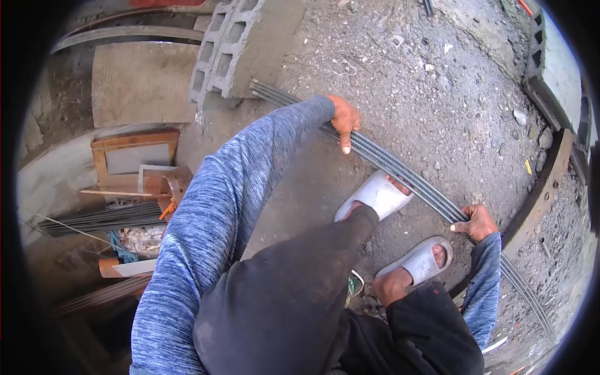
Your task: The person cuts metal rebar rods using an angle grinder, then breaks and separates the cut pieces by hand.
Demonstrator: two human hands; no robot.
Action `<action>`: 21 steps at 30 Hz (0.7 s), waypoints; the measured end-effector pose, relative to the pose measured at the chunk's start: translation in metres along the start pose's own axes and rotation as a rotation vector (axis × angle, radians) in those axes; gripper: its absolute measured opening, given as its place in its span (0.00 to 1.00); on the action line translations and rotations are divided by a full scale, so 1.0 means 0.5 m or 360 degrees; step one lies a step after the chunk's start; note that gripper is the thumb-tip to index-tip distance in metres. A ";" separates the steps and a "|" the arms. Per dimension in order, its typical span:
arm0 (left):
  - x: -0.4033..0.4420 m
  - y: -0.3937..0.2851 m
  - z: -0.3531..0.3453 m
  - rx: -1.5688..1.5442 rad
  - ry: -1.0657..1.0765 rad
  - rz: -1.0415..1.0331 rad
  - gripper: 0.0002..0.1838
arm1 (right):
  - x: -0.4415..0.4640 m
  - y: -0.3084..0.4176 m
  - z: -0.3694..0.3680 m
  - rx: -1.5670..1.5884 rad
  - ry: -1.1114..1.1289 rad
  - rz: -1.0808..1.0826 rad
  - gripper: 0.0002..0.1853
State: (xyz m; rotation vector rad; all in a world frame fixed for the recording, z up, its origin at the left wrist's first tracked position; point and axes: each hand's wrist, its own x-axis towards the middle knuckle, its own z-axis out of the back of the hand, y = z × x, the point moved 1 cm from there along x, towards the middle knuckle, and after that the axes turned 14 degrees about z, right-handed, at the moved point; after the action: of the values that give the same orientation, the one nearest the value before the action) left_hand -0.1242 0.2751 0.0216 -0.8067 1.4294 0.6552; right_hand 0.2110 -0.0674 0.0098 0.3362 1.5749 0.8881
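Note:
A bundle of several long steel rebars [400, 170] runs slantwise from the concrete blocks at the upper left to the lower right. My left hand [345, 122] is wrapped round the bundle toward its upper end, thumb on the near side. Farther down, my right hand [476, 223] grips the same rebars, its thumb lying along them. Between my hands the bars pass just beyond my feet in white slippers [379, 195]. The undersides of both hands' fingers are hidden.
Hollow concrete blocks [226, 47] stand at the upper left near the rebar ends. A plywood sheet [144, 83], a wooden frame [134, 156] and more rods [106, 219] lie at the left. A curved rusty metal piece [542, 190] borders the gravelly ground [400, 81] on the right.

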 end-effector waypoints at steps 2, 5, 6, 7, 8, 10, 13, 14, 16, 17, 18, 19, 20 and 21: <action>0.006 0.008 -0.005 -0.0030 -0.0003 0.0000 0.27 | 0.004 -0.004 0.000 -0.0161 0.0026 0.0038 0.18; 0.010 0.019 -0.007 -0.0048 -0.0032 -0.0009 0.29 | 0.003 0.028 0.002 -0.0286 0.0039 0.0012 0.19; 0.003 0.023 -0.003 -0.0045 -0.0027 0.0008 0.29 | 0.004 0.043 -0.002 -0.0298 0.0033 -0.0006 0.20; 0.000 0.028 -0.001 -0.0044 -0.0021 0.0023 0.29 | 0.007 0.048 -0.006 -0.0289 0.0011 -0.0003 0.20; 0.002 0.033 -0.002 -0.0031 -0.0034 0.0020 0.29 | 0.009 0.051 -0.011 -0.0279 -0.0011 -0.0001 0.20; 0.002 0.043 -0.003 -0.0005 -0.0062 0.0016 0.29 | 0.015 0.045 -0.015 -0.0254 -0.0030 0.0017 0.21; 0.000 0.050 -0.004 -0.0038 -0.0081 0.0042 0.29 | 0.023 0.030 -0.017 -0.0245 -0.0018 0.0037 0.21; -0.002 0.050 -0.005 -0.0057 -0.0081 0.0036 0.28 | 0.023 0.033 -0.017 -0.0261 -0.0016 0.0026 0.21; -0.004 0.050 -0.006 -0.0074 -0.0095 0.0027 0.28 | 0.024 0.039 -0.018 -0.0286 -0.0010 0.0017 0.21; -0.006 0.050 -0.005 -0.0072 -0.0108 0.0025 0.28 | 0.023 0.041 -0.018 -0.0290 -0.0007 0.0019 0.21; -0.009 0.051 -0.003 -0.0055 -0.0136 0.0027 0.28 | 0.023 0.043 -0.018 -0.0296 -0.0005 0.0021 0.21; -0.009 0.052 -0.005 -0.0042 -0.0163 0.0028 0.28 | 0.022 0.046 -0.018 -0.0305 0.0002 0.0016 0.21; -0.006 0.053 -0.007 -0.0055 -0.0147 0.0011 0.28 | 0.021 0.051 -0.019 -0.0314 0.0009 0.0011 0.21; -0.004 0.055 -0.007 -0.0067 -0.0135 -0.0003 0.29 | 0.022 0.054 -0.018 -0.0324 0.0015 0.0010 0.21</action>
State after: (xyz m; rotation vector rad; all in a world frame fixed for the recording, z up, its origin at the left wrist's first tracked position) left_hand -0.1485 0.2888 0.0214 -0.8040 1.3414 0.7119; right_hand 0.1929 -0.0454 0.0204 0.1923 1.4777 1.0460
